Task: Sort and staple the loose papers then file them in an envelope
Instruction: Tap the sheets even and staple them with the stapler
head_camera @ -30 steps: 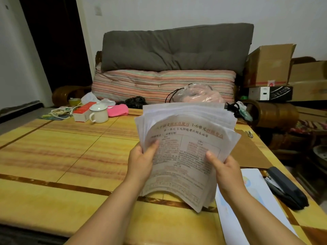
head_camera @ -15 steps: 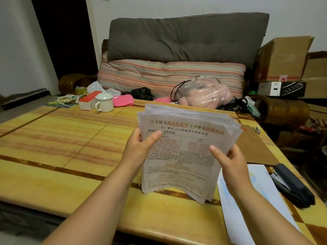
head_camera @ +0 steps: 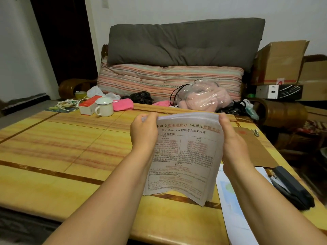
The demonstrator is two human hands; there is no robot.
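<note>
I see a yellow striped bench. At its far left stand a white lidded mug and, touching it, a red-and-white box, with a pink cloth just right of the mug and a tangle of white cable to the left. Behind the bench, a grey cushion leans over a striped cushion. A clear bag of pink stuff sits in front. Cardboard boxes are stacked far right.
</note>
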